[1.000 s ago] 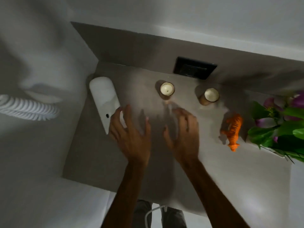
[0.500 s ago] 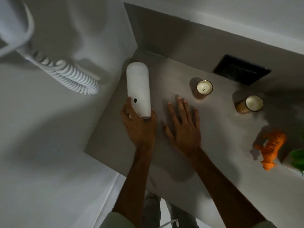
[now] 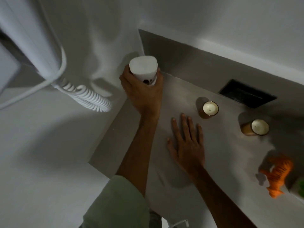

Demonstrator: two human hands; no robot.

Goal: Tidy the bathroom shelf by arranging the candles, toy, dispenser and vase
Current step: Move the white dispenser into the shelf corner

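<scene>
Fingers (image 3: 160, 76) of the left hand (image 3: 141, 91) wrap the white dispenser (image 3: 143, 69), seemingly upright, at the shelf's (image 3: 230, 170) upper-left corner; the right hand (image 3: 187, 145) lies flat, fingers spread, holding nothing, near two candles (image 3: 209, 109); orange toy (image 3: 278, 175) lower right

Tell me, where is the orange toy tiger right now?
In the head view, the toy tiger lies at the shelf's far right, nearer the front edge than the two candles, with the right-hand candle its closest neighbour.

Bathroom: wall hairdryer w/ coiled cord (image 3: 87, 97), shelf (image 3: 230, 162).
</scene>
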